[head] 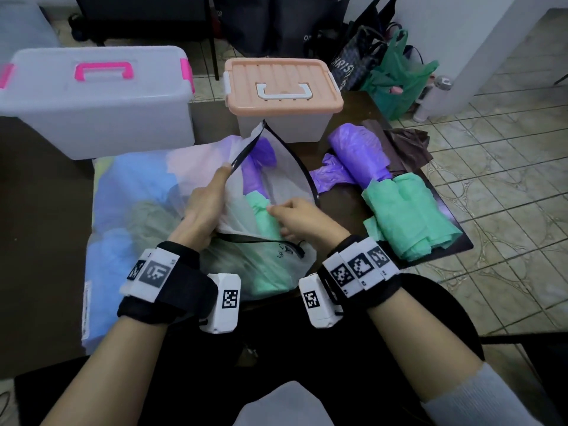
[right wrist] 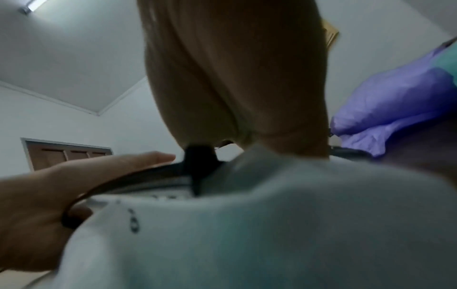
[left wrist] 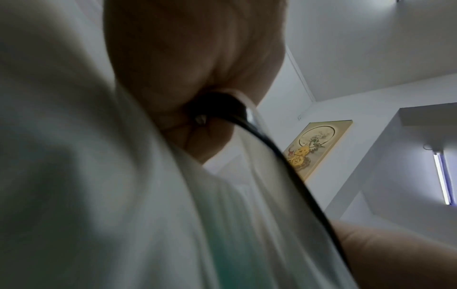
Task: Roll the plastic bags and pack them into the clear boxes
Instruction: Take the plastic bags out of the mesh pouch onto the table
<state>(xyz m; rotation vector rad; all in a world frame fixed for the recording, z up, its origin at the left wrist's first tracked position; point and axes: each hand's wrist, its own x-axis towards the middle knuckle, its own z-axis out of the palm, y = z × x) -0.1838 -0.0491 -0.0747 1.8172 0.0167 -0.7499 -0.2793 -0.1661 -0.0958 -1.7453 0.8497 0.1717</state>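
A translucent white zippered pouch (head: 276,167) lies open on the dark table in front of me. Inside it sit a rolled purple bag (head: 261,155) and a rolled green bag (head: 264,216). My left hand (head: 206,207) pinches the black zipper edge (left wrist: 222,105) and lifts the pouch's left side. My right hand (head: 295,216) pinches the flap's black edge (right wrist: 197,162) near the green roll. To the right, more rolled purple bags (head: 359,155) and rolled green bags (head: 405,210) lie on the table. Both clear boxes stand shut behind.
A clear box with a peach lid (head: 279,84) stands behind the pouch; a larger clear box with pink handle (head: 92,96) stands at the back left. A big sack of coloured bags (head: 132,195) lies left. A brown bag (head: 405,142) lies near the table's right edge.
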